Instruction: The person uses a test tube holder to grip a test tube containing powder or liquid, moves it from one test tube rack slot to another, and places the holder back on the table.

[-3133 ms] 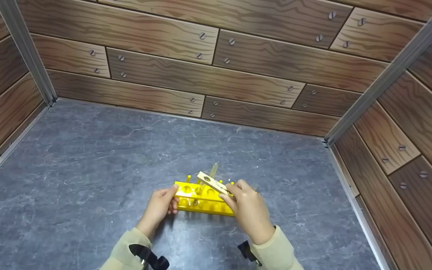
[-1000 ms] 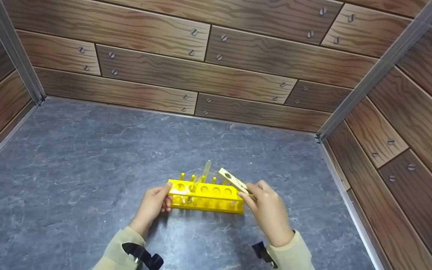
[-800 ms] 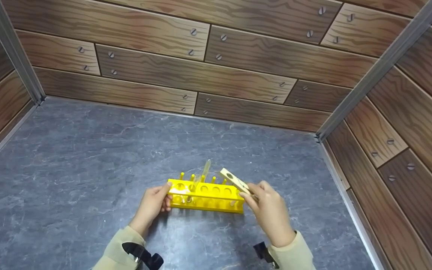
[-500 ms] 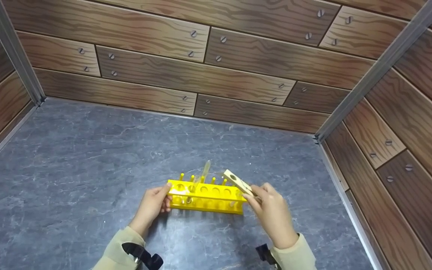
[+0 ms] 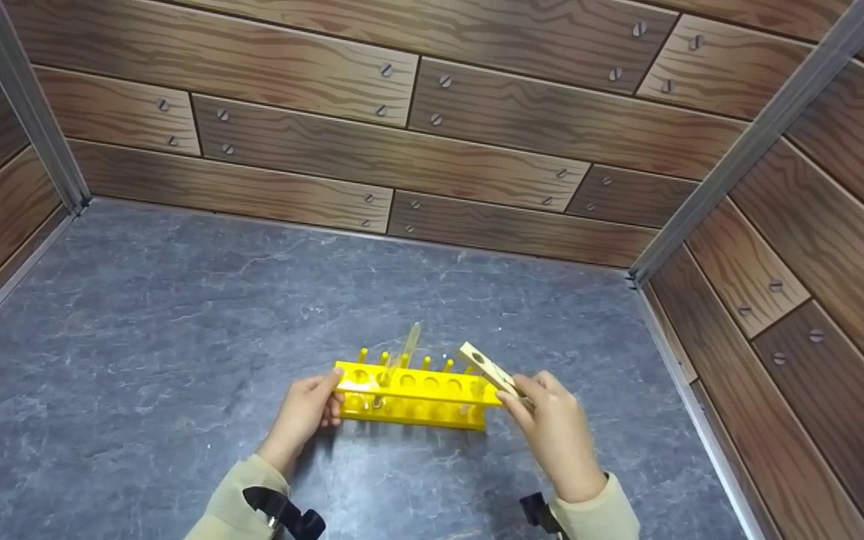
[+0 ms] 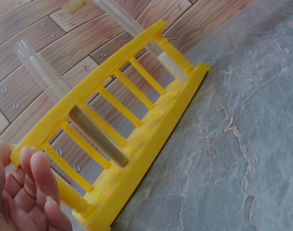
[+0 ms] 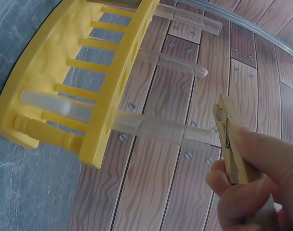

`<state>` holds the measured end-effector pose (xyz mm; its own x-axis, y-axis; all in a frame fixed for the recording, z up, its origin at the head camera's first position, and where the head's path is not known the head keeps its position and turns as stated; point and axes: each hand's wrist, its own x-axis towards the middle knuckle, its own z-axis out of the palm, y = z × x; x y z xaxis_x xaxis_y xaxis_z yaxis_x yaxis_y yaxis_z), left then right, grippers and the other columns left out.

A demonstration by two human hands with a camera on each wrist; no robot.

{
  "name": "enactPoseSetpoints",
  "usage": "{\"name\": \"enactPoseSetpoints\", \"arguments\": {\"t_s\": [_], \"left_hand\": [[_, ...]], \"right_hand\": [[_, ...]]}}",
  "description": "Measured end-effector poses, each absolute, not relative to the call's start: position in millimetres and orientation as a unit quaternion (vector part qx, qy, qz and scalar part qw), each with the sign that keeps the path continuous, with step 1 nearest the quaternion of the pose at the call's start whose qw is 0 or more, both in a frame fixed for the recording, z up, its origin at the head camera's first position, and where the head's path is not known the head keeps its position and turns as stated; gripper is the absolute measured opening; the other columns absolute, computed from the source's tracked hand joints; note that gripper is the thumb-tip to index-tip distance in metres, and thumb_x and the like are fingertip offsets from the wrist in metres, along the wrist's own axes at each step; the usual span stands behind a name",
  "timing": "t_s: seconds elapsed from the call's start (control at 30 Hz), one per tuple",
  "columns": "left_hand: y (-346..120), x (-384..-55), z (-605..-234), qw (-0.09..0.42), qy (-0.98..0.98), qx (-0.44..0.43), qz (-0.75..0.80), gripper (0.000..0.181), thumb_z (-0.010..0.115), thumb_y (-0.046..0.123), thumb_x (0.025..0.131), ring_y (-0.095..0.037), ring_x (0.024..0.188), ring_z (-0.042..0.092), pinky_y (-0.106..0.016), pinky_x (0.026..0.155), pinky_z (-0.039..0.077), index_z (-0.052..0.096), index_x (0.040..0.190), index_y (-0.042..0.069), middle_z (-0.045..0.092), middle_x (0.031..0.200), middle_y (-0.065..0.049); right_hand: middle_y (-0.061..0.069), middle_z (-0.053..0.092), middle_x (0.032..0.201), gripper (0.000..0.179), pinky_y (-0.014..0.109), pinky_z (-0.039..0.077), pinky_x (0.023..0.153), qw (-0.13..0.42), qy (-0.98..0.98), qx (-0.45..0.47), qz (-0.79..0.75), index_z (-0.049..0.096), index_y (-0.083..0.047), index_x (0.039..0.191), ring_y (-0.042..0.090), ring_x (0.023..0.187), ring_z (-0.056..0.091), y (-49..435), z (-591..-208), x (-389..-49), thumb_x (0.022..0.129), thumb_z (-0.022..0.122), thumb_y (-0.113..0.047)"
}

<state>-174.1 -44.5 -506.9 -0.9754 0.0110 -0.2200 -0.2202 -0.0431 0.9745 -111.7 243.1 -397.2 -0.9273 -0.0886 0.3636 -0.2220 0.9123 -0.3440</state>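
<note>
My left hand (image 5: 304, 409) grips the left end of a yellow test tube rack (image 5: 421, 386), thumb on its upper bar. Beyond the rack's right end, my right hand (image 5: 556, 431) pinches a wooden test tube clamp (image 5: 486, 367). In the right wrist view the clamp's tip is close to the mouth of a tube with white contents (image 7: 146, 127), which stands in the end hole. A tube with dark contents (image 6: 96, 137) stands nearer my left hand. Another clear tube (image 7: 173, 62) shows its rounded end upward behind the rack's upper bar.
The rack stands on a grey marbled surface (image 5: 199, 322). Wood-patterned panels (image 5: 289, 157) rise behind it and at both sides, joined by metal corner posts (image 5: 762, 135). Several yellow pegs (image 5: 426, 364) stick up along the rack's far side.
My right hand has moved right with the clamp, from over the rack's middle to its right end. My left hand keeps its grip on the rack, and the head view has shifted slightly.
</note>
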Motion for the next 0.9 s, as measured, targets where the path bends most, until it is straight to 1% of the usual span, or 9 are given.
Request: {"name": "enactPoseSetpoints", "arguments": {"t_s": [0.17,0.37,0.57,0.8,0.9], "left_hand": [[-45,-173,-506,0.076,0.688,-0.074,0.718,0.043,0.052,0.03,0.095,-0.009,0.039,0.047,-0.021,0.043,0.038,0.058,0.067,-0.002,0.049,0.049,0.0],[-44,-174,-510,0.088,0.687,-0.078,0.717,0.043,0.052,0.03,0.096,-0.01,0.04,0.047,-0.021,0.043,0.039,0.059,0.068,-0.003,0.049,0.049,0.0],[-43,-176,-511,0.088,0.683,-0.074,0.721,0.044,0.052,0.03,0.096,-0.01,0.039,0.047,-0.021,0.042,0.038,0.058,0.069,-0.003,0.048,0.049,0.0],[-44,-174,-507,0.08,0.69,-0.075,0.716,0.044,0.053,0.031,0.095,-0.009,0.04,0.047,-0.021,0.042,0.039,0.059,0.068,-0.004,0.049,0.049,0.0],[-44,-174,-506,0.078,0.691,-0.076,0.714,0.044,0.053,0.031,0.095,-0.01,0.04,0.047,-0.021,0.043,0.039,0.059,0.069,-0.004,0.05,0.049,-0.001]], "right_hand": [[-0.004,0.047,0.071,0.02,0.019,0.045,0.05,0.18,-0.962,0.074,0.189,0.07,-0.007,0.097,0.005,0.059,0.055,246,-398,-111,0.083,0.071,-0.021],[-0.004,0.046,0.07,0.021,0.019,0.045,0.05,0.17,-0.966,0.057,0.188,0.071,-0.007,0.098,0.005,0.058,0.052,251,-400,-110,0.082,0.071,-0.021],[-0.003,0.046,0.07,0.023,0.021,0.045,0.049,0.176,-0.965,0.05,0.186,0.071,-0.006,0.1,0.005,0.056,0.05,254,-401,-110,0.083,0.071,-0.022],[-0.002,0.047,0.071,0.023,0.021,0.046,0.051,0.171,-0.965,0.043,0.193,0.071,-0.006,0.1,0.007,0.059,0.054,257,-401,-109,0.083,0.071,-0.021],[-0.001,0.049,0.072,0.026,0.021,0.047,0.051,0.175,-0.963,0.044,0.202,0.07,-0.003,0.102,0.009,0.061,0.058,259,-401,-109,0.083,0.071,-0.02]]}}
